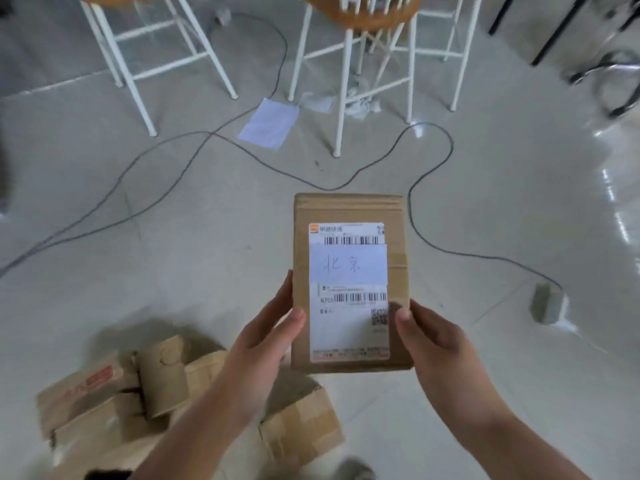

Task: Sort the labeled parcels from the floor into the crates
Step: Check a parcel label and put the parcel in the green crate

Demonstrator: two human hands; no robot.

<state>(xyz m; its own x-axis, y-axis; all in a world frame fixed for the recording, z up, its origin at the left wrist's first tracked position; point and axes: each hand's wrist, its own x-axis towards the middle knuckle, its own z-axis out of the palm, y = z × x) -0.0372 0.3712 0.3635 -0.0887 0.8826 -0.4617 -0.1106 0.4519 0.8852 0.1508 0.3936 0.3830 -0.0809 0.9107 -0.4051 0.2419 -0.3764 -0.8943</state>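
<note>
So the cardboard parcel (349,282) is up off the floor, held label-up in front of the person, with a handwritten slip (347,264) taped over the shipping label (348,323) that looks like 北京; left hand (266,337) grips its left edge, thumb on top, and right hand (433,341) grips the right edge the same way, so both are full; down at lower left a heap of other parcels (145,400) sits on the tiled floor (207,254), so I'd say plenty is left to sort; no crates in view, can't tell what's already in them; past that it's just stools (349,64), a loose sheet of paper (269,123) and cables (429,202).
</note>
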